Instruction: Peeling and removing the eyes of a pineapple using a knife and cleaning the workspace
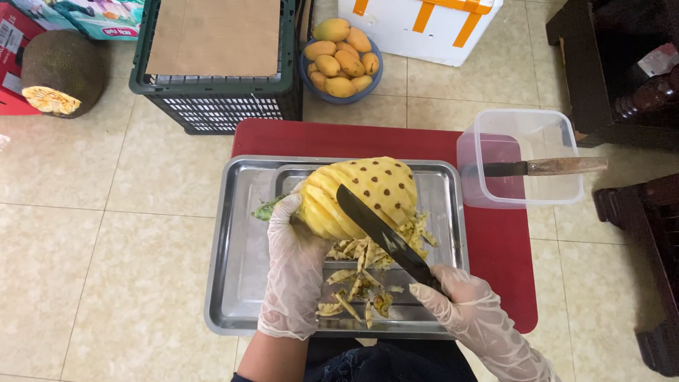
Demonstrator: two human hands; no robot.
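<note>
Peeled pineapple (364,194) lying on its side in upper middle of steel tray (233,283), clear of every rim. Left hand (293,265), gloved, clasped around leafy end, grasping fruit. Right hand (467,308), gloved, clenched on handle of dark knife (378,233); blade slanted across yellow flesh, tip touching it. Peel scraps (357,283) heaped just below fruit, toward near rim. Bare tray floor at left. Tray on red table (509,247); clear plastic tub (523,159) overhanging right edge, second knife (544,168) laid across its rim. Open tile floor left; black crate (219,99) and bowl of mangoes (341,60) beyond far edge.
</note>
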